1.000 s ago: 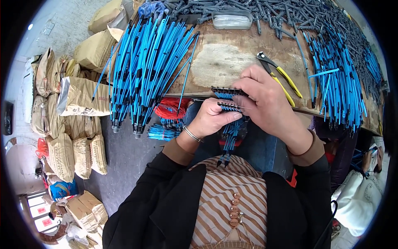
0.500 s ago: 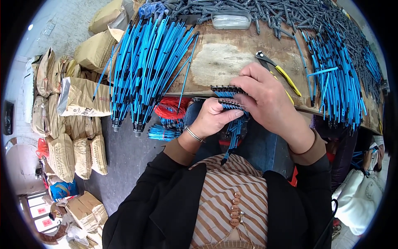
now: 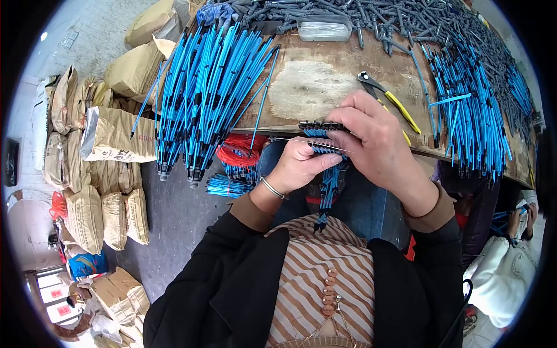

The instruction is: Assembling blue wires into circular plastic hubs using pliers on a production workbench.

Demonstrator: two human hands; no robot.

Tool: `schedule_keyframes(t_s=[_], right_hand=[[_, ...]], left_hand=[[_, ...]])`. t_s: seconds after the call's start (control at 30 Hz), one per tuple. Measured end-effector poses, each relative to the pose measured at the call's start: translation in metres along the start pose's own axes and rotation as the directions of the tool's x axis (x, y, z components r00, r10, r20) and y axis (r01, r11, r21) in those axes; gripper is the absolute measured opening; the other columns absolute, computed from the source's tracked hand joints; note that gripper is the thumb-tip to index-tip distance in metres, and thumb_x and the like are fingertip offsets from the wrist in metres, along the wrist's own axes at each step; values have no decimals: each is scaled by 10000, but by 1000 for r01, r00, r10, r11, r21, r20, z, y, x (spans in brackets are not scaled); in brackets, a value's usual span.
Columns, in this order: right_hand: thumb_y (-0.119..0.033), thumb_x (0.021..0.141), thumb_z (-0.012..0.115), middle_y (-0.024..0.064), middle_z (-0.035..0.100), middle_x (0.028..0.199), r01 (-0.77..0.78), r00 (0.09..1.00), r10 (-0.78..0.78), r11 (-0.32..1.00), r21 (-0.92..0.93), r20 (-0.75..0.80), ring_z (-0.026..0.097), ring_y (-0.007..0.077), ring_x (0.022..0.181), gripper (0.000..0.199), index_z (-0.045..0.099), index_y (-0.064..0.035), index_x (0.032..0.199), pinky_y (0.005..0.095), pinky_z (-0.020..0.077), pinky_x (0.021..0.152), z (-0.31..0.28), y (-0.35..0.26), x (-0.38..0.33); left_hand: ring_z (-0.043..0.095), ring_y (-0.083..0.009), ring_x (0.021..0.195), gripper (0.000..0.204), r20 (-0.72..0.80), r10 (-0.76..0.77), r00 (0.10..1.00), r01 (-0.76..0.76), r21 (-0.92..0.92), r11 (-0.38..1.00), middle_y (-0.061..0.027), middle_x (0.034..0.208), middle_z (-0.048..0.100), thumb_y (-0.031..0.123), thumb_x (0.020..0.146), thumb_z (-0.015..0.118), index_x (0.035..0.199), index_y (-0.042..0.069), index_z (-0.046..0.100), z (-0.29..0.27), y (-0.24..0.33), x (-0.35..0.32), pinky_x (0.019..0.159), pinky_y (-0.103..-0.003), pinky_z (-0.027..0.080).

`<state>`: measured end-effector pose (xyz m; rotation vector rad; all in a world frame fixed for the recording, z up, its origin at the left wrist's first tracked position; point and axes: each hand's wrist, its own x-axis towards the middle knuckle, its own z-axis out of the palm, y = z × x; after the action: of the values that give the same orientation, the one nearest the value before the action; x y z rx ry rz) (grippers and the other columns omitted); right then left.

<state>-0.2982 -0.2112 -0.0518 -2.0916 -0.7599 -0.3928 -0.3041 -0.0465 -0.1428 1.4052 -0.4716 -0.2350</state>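
Observation:
In front of my body, near the table's edge, my left hand (image 3: pixel 301 165) is closed round a row of thin blue rods (image 3: pixel 329 188) with black ends. My right hand (image 3: pixel 374 136) is curled over the far side of the same rods, its fingertips partly hidden behind them. Two lines of black ends show between the hands, and the other ends of the rods hang toward my lap. A fine wire (image 3: pixel 343 150) runs across the row by my left thumb and right fingers. On the table beyond my right hand lie cutting pliers (image 3: pixel 394 101) with yellow handles.
A large fan of blue rods (image 3: pixel 206 93) overhangs the table (image 3: pixel 307 81) at left; another pile (image 3: pixel 473 116) lies right. Grey plastic parts (image 3: pixel 400 20) heap along the back beside a clear tray (image 3: pixel 324 28). Red cord (image 3: pixel 238 152) and paper sacks (image 3: pixel 87 214) are at left. A co-worker's sleeve (image 3: pixel 493 284) shows at right.
The hanging ends of the rods have swung slightly right and drawn together. Both hands have shifted very little and keep their hold.

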Motion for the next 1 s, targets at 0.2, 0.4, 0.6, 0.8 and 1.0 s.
schedule_keyframes(t_s=[0.2,0.4,0.6,0.8,1.0], right_hand=[[72,686,637,60,518,841,21,1000,-21,999,-28,-1,486,185,669,231,608,-20,896,271,393,583,0,-2,1],[76,696,631,58,517,845,-5,1000,5,1000,-6,17,484,179,671,253,624,-17,931,268,395,586,-3,-4,1],[85,711,617,54,514,855,-32,999,31,999,20,27,483,165,676,299,640,-24,989,252,390,584,-3,-1,-1],[96,724,599,53,511,862,-55,998,52,997,59,46,468,148,669,345,646,-41,1037,234,377,571,-3,0,-1],[104,726,585,58,509,865,-57,997,55,998,41,55,453,144,658,361,642,-43,1050,228,368,560,-2,0,0]], left_hand=[[594,-84,693,176,6,10,1000,-10,30,1000,-19,831,687,-1,769,671,944,7,684,-1,4,0,641,-208,465],[620,-97,721,184,26,-56,998,53,115,992,-31,842,697,0,772,660,953,11,689,-5,12,0,671,-203,477],[635,-106,750,195,20,-10,1000,10,-18,1000,-42,882,704,-1,781,642,968,18,694,-3,17,2,707,-196,488],[645,-111,785,201,51,0,999,-1,15,1000,-46,922,704,-3,790,627,977,22,697,-7,18,4,734,-196,494],[647,-117,790,194,66,-4,998,3,4,1000,-50,917,704,-7,789,626,966,21,699,-10,18,5,737,-202,496]])
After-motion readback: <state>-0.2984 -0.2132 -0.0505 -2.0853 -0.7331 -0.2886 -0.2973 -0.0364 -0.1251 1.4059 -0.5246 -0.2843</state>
